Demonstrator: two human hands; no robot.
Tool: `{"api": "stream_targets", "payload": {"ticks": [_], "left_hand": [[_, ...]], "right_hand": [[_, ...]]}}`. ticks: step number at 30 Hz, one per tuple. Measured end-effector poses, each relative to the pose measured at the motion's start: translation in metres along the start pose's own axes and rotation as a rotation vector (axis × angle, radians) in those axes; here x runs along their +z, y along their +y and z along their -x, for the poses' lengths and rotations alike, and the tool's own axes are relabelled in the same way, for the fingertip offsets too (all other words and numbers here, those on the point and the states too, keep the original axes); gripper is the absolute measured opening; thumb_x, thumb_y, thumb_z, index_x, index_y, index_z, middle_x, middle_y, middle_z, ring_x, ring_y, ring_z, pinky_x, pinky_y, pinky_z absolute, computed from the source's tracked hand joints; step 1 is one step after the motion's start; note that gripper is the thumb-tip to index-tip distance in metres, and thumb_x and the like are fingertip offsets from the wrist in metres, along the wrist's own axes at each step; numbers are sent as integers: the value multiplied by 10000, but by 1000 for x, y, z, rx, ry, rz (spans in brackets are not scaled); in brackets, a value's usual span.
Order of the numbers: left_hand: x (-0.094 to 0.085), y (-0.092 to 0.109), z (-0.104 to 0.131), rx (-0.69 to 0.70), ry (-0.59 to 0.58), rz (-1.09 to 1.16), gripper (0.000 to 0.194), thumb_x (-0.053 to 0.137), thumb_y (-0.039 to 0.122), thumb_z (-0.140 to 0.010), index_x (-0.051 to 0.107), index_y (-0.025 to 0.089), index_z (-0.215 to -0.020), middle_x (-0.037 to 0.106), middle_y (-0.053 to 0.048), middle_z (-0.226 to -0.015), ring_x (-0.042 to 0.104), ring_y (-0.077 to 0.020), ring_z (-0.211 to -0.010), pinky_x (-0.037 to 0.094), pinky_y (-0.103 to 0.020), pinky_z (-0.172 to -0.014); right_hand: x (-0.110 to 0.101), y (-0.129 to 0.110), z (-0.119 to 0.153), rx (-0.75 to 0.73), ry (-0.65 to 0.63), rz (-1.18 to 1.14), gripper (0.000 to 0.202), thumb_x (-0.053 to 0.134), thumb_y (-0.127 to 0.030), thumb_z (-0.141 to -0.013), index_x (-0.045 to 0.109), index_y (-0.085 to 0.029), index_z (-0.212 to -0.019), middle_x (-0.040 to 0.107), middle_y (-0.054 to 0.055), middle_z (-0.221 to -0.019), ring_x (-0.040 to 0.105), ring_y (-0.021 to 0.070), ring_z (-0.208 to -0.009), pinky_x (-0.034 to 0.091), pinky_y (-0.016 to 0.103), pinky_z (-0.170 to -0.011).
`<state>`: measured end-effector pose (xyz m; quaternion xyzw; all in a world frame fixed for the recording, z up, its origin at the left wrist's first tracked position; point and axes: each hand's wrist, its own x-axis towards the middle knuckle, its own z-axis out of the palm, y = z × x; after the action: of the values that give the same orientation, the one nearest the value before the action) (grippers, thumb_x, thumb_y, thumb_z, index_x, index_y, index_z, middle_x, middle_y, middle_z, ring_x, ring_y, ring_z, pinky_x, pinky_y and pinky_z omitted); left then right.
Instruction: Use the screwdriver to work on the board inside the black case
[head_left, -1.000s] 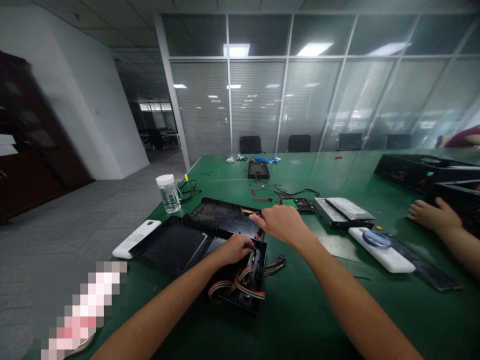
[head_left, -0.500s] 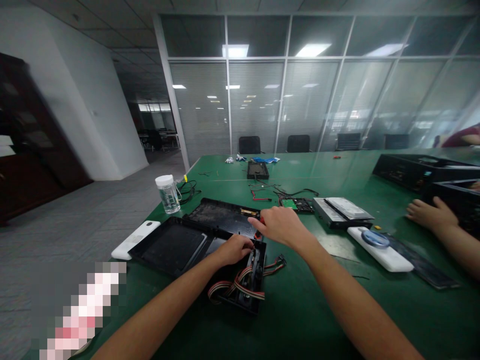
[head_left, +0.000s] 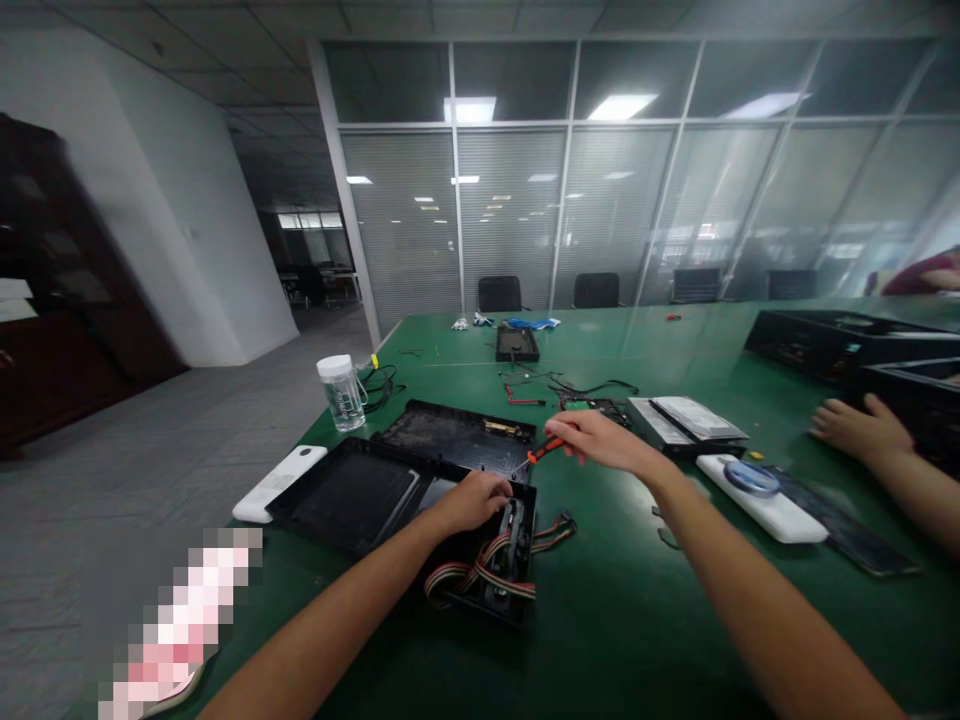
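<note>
A black plastic casing point(head_left: 341, 490) lies open on the green table, its narrow right-hand compartment towards me. My left hand point(head_left: 472, 503) rests over that compartment with thumb and fingers pinched together; whatever is between them is hidden. Striped multi-wire cables point(head_left: 495, 575) spill over the compartment just below these fingers. My right hand point(head_left: 607, 442) is closed round the red-and-black handle of a screwdriver point(head_left: 545, 448). The screwdriver slants, its thin shaft pointing down and left towards my left fingertips, apart from the casing's floor. Behind the casing lies a flat black panel point(head_left: 442, 432).
At left stand a clear bottle point(head_left: 343, 395) and a white device point(head_left: 281, 483). To the right are a metal drive box point(head_left: 686, 425), a white bar with a round blue top point(head_left: 759, 500), and another person's hand point(head_left: 862, 428). Loose wires point(head_left: 525, 400) lie beyond the panel.
My right hand has moved right, tilting the screwdriver from nearly upright to slanted, so that its shaft now shows. My left hand stays pinched at the compartment. The view has shifted slightly.
</note>
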<state>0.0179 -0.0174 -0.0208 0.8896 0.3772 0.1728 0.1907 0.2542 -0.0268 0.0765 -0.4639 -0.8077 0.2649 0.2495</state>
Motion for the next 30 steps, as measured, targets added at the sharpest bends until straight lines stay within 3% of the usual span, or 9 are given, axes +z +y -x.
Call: {"api": "stream_targets", "payload": {"ticks": [5, 7, 9, 13, 17, 20, 22, 26, 30], "left_hand": [[-28, -19, 3, -17, -75, -123, 159, 536, 130, -752, 673, 153, -829, 667, -26, -807, 588, -133, -762, 415, -202, -740], [-40, -27, 6, -57, -207, -159, 146, 569, 117, -712, 685, 154, -792, 667, -13, -742, 590, -125, -693, 418, -188, -667], [-48, -33, 8, -87, -317, -186, 132, 599, 119, -679, 690, 161, -765, 658, 1, -694, 582, -116, -637, 406, -177, -596], [-58, -35, 11, -155, -397, -226, 124, 663, 173, -636, 667, 168, -760, 631, 23, -650, 562, -106, -593, 376, -168, -530], [-65, -37, 4, -168, -275, -212, 217, 631, 342, -700, 608, 160, -816, 616, 14, -692, 546, -108, -606, 371, -175, -523], [-67, -43, -15, -111, -144, -207, 229, 530, 363, -781, 579, 160, -874, 605, -3, -756, 543, -116, -671, 389, -186, -580], [-66, -48, -30, -105, -163, -236, 233, 572, 302, -739, 575, 164, -926, 601, -15, -833, 543, -130, -752, 398, -193, -635], [-60, -57, -55, -144, -398, -239, 253, 571, 136, -657, 619, 171, -903, 607, 1, -822, 551, -125, -740, 401, -179, -612], [-53, -61, -61, -124, -503, -197, 278, 580, 144, -657, 630, 180, -928, 613, 29, -766, 562, -106, -680, 399, -160, -566]], "right_hand": [[21, 47, 41, 63, 241, -851, 414, 539, -445, -791, 515, -194, -1120, 569, 27, -859, 550, 111, -669, 491, 305, -688], [39, 52, 60, 60, 264, -998, 361, 634, -349, -737, 530, -220, -1058, 546, 20, -917, 556, 115, -753, 484, 303, -741], [58, 46, 76, 23, 274, -1021, 237, 656, -292, -718, 542, -217, -912, 515, -2, -871, 539, 95, -684, 484, 258, -648], [91, 11, 100, -181, 216, -604, 187, 504, -343, -831, 512, -183, -735, 513, 5, -796, 495, 81, -560, 431, 220, -512], [124, -23, 118, -420, -5, 208, 256, 507, -306, -834, 532, -208, -1069, 582, 65, -1059, 565, 180, -907, 449, 269, -703], [149, -32, 126, -421, 34, 553, 417, 547, -277, -799, 446, -194, -1195, 571, 81, -1132, 589, 194, -883, 455, 258, -638], [160, -31, 131, -396, 86, 650, 390, 556, -250, -785, 462, -184, -1158, 596, 75, -1086, 609, 182, -813, 452, 245, -594], [163, -22, 146, -386, 141, 718, 227, 562, -231, -759, 522, -182, -977, 642, 47, -913, 622, 158, -669, 427, 224, -496], [156, -9, 164, -365, 170, 747, 42, 543, -195, -736, 513, -202, -765, 628, 16, -757, 606, 144, -583, 390, 212, -435]]}}
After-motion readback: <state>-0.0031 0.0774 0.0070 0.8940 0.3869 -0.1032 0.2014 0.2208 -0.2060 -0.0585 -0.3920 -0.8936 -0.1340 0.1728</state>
